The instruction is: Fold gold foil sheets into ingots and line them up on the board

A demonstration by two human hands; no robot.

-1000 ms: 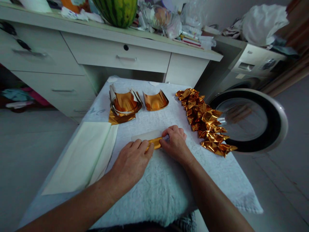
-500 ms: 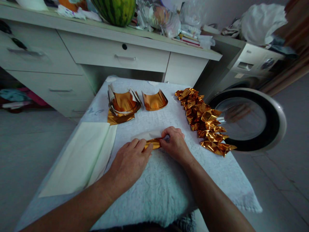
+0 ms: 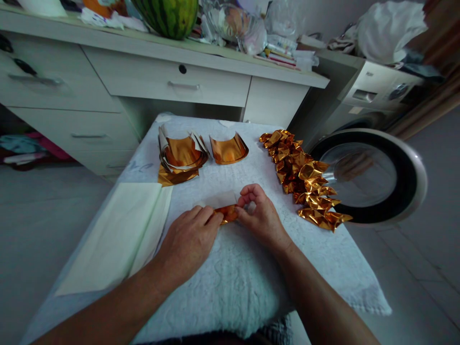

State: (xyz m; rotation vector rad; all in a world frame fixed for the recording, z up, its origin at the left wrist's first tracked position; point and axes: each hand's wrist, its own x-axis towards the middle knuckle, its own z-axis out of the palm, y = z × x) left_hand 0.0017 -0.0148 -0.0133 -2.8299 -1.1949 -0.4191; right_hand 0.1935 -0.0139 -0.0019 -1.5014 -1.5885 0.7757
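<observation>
A small piece of gold foil paper point(image 3: 227, 213) lies between my hands, with a white sheet point(image 3: 220, 198) just behind it. My left hand point(image 3: 192, 237) presses on the foil's left end, fingers together. At the foil's right end, my right hand point(image 3: 259, 211) pinches the edge between thumb and fingertips. Behind them stand a curved stack of gold and white papers point(image 3: 183, 152) and a smaller curved gold stack point(image 3: 229, 148). Folded gold foil pieces point(image 3: 300, 177) form a long row at the right. Pale sheets point(image 3: 111, 235) lie to the left.
The cloth-covered table point(image 3: 230, 287) carries all the papers. Beyond it, a white desk point(image 3: 165, 72) holds a watermelon point(image 3: 168, 17) and plastic bags. At the right, a washing machine's round door point(image 3: 406, 177) hangs open beside the table.
The foil between my hands has tipped and shows a darker face. My right fingers have lifted slightly and spread a little, and more of the white sheet shows.
</observation>
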